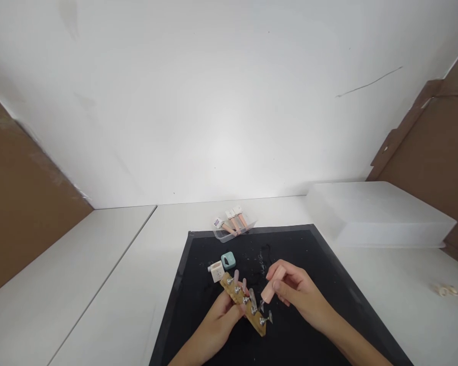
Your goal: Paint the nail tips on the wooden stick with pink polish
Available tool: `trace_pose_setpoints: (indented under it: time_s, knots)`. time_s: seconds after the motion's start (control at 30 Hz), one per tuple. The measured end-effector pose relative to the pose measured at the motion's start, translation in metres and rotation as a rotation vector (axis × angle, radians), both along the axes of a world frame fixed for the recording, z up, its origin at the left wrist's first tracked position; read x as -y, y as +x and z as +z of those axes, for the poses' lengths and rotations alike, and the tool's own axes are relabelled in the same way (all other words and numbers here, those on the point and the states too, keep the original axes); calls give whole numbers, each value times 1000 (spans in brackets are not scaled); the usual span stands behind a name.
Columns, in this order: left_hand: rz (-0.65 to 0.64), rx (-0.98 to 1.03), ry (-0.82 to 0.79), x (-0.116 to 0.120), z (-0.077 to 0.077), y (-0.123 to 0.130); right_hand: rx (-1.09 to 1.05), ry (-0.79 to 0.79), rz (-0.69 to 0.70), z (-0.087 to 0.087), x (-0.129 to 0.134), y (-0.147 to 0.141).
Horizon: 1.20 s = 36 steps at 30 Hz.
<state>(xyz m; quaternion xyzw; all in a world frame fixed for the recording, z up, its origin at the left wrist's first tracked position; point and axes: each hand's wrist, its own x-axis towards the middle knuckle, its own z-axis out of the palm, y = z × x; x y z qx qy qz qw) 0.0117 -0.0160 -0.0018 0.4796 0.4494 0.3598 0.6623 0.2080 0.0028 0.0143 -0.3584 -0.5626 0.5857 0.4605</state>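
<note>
A wooden strip (239,300) with several metal stands, each topped by a nail tip, lies tilted in my left hand (222,316), whose fingers close round its middle. My right hand (295,288) grips a pale pink polish cap (274,284) with its brush pointing down and left. The brush end is beside the nail tips toward the strip's lower end; whether it touches one is too small to tell. Just beyond the strip's upper end stand a white square bottle (217,271) and a teal rounded object (228,261).
A clear tray (223,237) with several pink-handled white bottles sits at the black mat's (202,249) far edge. A white box (389,216) stands at the right, with small cream rings (446,290) nearer. Brown cardboard panels flank both sides.
</note>
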Motion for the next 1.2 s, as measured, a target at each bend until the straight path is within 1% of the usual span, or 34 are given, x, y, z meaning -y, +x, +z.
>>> trace_pose_setpoints:
  time_s: [0.17, 0.33, 0.6, 0.8, 0.9, 1.07, 1.2]
  knots:
    - [-46, -41, 16, 0, -2, 1, 44, 12, -15, -1, 1, -3]
    - [-81, -56, 13, 1, -6, 0, 24, -3, -37, -2, -1, -6]
    - [-163, -46, 11, 4, -6, 0, 13, -32, -56, -1, 0, -9]
    - [-220, -64, 15, 4, -7, -2, 16, -12, -82, 1, -1, -10]
    - [-213, -67, 1, 3, -6, -1, -19, -36, -66, 1, -2, -8]
    - [-183, -46, -50, 4, 1, 0, -58, -86, -69, -3, -3, -3]
    - [-82, 50, -154, 5, -2, -2, -85, -77, -8, -6, -3, 0]
